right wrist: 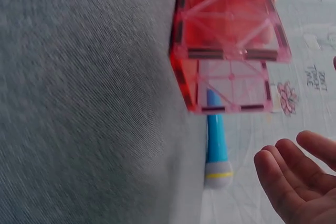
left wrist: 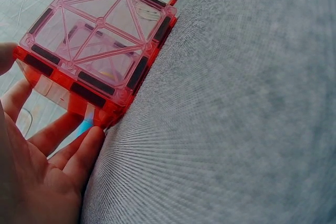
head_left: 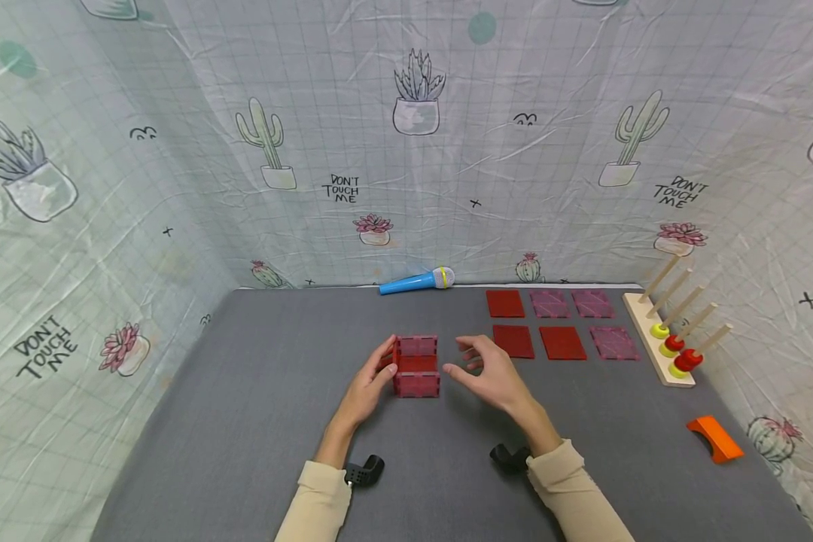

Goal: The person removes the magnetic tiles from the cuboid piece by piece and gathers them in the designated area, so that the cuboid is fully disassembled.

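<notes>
On the grey table stands a small box of red and pink see-through magnetic tiles (head_left: 417, 385), its top and right side uncovered. Pink tiles (left wrist: 100, 30) form the front and back, with red at the bottom and left side. My left hand (head_left: 366, 385) holds the box by its left side, thumb at the near upper corner and fingers along the red wall. My right hand (head_left: 494, 374) is held to the right of the box, apart from it, with fingers loosely bent and nothing in them.
Right of the box lie flat red tiles (head_left: 513, 342) and pink tiles (head_left: 613, 343). A blue toy microphone (head_left: 409, 283) lies at the back edge. At the right stand a wooden peg board with rings (head_left: 659, 339) and an orange arch block (head_left: 717, 439). A printed cloth (head_left: 447, 173) hangs behind.
</notes>
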Demonstrator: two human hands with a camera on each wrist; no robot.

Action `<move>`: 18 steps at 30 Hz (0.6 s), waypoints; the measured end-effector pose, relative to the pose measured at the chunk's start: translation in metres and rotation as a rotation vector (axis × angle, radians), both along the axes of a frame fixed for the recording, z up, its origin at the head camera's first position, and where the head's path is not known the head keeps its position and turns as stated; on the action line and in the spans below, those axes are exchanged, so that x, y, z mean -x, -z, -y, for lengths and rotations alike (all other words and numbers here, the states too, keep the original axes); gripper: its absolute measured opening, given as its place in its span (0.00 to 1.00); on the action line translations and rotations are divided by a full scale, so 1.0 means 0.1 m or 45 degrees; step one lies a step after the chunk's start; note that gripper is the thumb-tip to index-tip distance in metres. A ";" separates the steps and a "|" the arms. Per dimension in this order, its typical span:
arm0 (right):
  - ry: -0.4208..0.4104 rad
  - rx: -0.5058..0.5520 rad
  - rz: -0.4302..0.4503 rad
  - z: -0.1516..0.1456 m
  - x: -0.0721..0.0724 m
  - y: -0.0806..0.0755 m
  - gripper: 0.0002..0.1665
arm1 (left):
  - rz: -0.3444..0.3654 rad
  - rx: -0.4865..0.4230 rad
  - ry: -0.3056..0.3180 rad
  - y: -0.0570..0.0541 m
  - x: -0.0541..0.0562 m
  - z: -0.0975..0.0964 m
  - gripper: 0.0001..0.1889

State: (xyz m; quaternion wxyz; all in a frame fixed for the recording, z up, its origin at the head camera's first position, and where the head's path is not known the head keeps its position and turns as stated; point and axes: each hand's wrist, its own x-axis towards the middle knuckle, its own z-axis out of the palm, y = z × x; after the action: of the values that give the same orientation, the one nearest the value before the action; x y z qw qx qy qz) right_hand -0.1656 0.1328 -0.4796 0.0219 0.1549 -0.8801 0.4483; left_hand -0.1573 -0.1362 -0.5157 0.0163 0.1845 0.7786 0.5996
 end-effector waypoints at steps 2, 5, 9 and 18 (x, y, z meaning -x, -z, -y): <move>-0.012 -0.017 0.008 0.04 -0.01 0.01 0.36 | 0.001 0.003 -0.002 0.00 0.00 0.00 0.30; -0.025 -0.054 0.026 0.10 -0.02 0.05 0.37 | 0.006 0.009 -0.004 -0.01 0.00 0.00 0.30; -0.056 -0.085 0.041 0.17 -0.01 0.10 0.37 | 0.009 0.017 -0.005 -0.02 0.00 -0.01 0.30; -0.144 -0.120 0.049 0.26 0.02 0.20 0.30 | 0.027 0.018 -0.018 -0.03 0.01 -0.01 0.30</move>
State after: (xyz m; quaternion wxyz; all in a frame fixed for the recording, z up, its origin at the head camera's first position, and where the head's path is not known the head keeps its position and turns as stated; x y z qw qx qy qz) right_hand -0.1680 0.1067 -0.4995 -0.0277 0.1966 -0.8903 0.4098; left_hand -0.1579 -0.1349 -0.5127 0.0215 0.1726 0.7840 0.5959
